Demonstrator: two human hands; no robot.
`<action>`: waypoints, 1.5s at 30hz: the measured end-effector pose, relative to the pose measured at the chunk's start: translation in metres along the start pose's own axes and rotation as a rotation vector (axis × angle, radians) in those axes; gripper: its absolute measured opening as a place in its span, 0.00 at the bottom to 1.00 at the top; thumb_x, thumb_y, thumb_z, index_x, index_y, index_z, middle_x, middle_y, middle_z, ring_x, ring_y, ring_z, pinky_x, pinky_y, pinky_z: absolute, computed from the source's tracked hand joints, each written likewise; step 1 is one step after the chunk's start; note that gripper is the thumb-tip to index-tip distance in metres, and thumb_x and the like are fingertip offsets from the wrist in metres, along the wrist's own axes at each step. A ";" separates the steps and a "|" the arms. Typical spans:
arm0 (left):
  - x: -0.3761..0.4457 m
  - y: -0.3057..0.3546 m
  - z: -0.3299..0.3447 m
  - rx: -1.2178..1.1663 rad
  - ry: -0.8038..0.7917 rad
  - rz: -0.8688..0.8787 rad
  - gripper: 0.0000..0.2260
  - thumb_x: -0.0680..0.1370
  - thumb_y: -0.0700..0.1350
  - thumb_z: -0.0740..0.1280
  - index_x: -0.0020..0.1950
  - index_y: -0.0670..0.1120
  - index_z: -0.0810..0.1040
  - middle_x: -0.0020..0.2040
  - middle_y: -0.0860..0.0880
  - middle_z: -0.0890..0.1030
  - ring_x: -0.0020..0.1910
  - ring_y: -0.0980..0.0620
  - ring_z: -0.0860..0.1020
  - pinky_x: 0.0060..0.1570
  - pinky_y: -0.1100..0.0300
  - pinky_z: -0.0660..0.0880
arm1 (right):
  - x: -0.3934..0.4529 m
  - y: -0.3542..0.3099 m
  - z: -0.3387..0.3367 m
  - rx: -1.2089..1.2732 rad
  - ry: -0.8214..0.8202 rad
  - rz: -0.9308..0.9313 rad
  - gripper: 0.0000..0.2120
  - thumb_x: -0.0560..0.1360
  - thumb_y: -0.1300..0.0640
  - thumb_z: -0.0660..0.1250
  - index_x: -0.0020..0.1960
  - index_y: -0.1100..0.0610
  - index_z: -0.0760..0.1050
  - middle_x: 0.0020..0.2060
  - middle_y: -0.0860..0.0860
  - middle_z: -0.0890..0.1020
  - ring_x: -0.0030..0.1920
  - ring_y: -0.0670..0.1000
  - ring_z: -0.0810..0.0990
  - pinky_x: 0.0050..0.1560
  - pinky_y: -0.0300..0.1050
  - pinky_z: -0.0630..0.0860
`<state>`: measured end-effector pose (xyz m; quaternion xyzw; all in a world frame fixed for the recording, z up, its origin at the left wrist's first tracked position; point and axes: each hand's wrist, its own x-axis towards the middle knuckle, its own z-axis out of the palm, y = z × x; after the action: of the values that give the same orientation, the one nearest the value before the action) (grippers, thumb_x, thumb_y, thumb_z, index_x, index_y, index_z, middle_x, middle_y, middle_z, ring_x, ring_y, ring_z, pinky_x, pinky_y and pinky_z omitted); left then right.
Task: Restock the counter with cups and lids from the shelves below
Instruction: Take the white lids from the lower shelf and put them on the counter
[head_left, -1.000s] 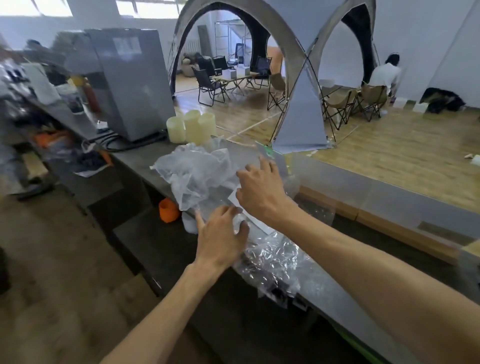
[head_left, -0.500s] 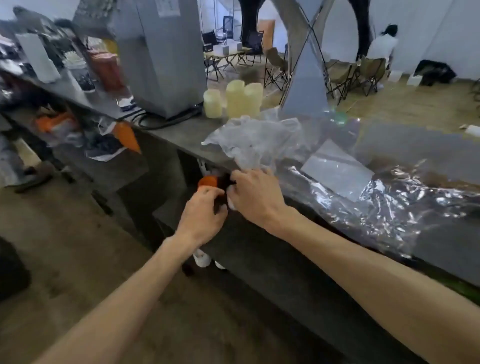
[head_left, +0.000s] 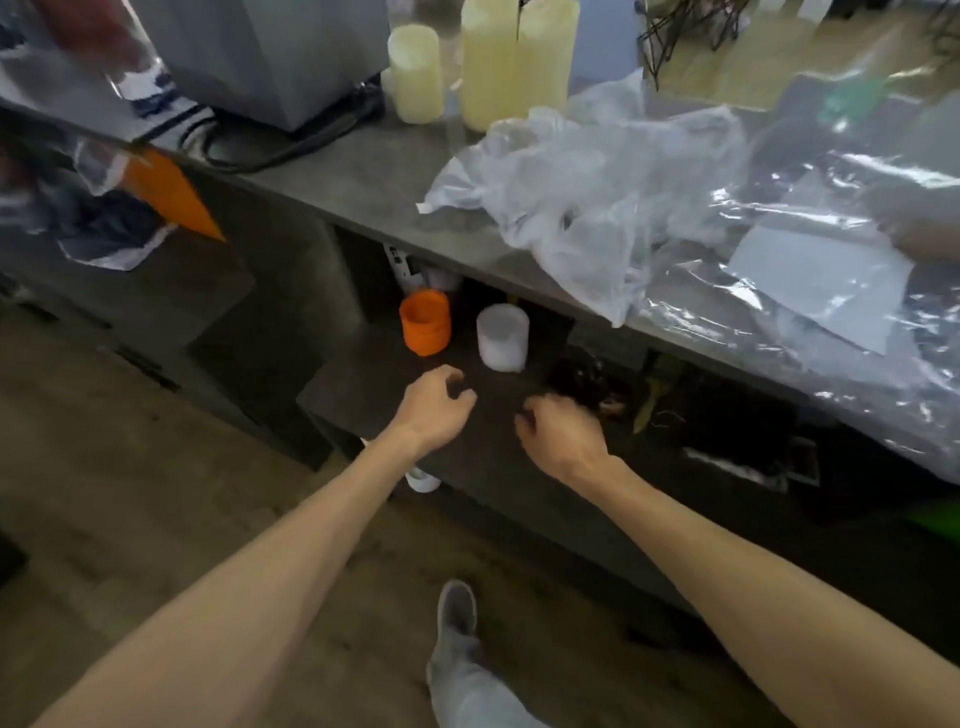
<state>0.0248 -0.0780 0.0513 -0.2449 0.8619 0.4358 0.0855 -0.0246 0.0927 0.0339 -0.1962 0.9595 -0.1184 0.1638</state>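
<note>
Two hands reach for the cups on the shelf under the counter.

The left hand (head_left: 434, 402) and the right hand (head_left: 563, 434) are both loosely curled and hold nothing. They hover over the dark shelf (head_left: 374, 374), close to two stacks: one short orange plastic cup stack (head_left: 425, 322) and, just beside it, one cloudy white plastic cup stack (head_left: 502, 336). I think these are light, thin and a bit slippery, and they could squash, so hold each one gently around its sides. Up on the grey counter (head_left: 363, 171) stand three tall pale yellow stacks of cups (head_left: 488, 62), next to a crumpled clear plastic bag (head_left: 587, 182). I cannot see any lids for sure.
</note>
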 end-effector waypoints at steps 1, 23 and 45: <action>0.013 -0.003 0.003 -0.008 -0.031 -0.038 0.22 0.82 0.49 0.63 0.76 0.46 0.67 0.61 0.50 0.78 0.49 0.57 0.80 0.43 0.69 0.74 | 0.015 0.000 0.007 0.071 -0.028 0.064 0.15 0.82 0.47 0.60 0.66 0.51 0.75 0.59 0.52 0.79 0.56 0.52 0.80 0.55 0.50 0.79; 0.220 -0.039 0.074 -0.382 -0.209 0.054 0.27 0.85 0.52 0.56 0.82 0.49 0.51 0.81 0.44 0.57 0.79 0.42 0.59 0.74 0.48 0.61 | 0.191 0.013 0.079 1.211 0.201 0.554 0.21 0.81 0.43 0.62 0.71 0.48 0.68 0.63 0.54 0.74 0.61 0.56 0.75 0.66 0.58 0.75; -0.060 0.048 0.096 -0.050 -0.814 0.391 0.21 0.85 0.55 0.55 0.77 0.56 0.60 0.70 0.48 0.68 0.61 0.52 0.72 0.55 0.59 0.70 | -0.175 0.028 0.019 1.438 0.658 0.848 0.15 0.81 0.49 0.65 0.66 0.51 0.76 0.63 0.53 0.76 0.59 0.55 0.79 0.49 0.48 0.84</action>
<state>0.0463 0.0431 0.0485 0.1120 0.7772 0.5254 0.3277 0.1245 0.1874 0.0551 0.3687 0.6437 -0.6705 -0.0062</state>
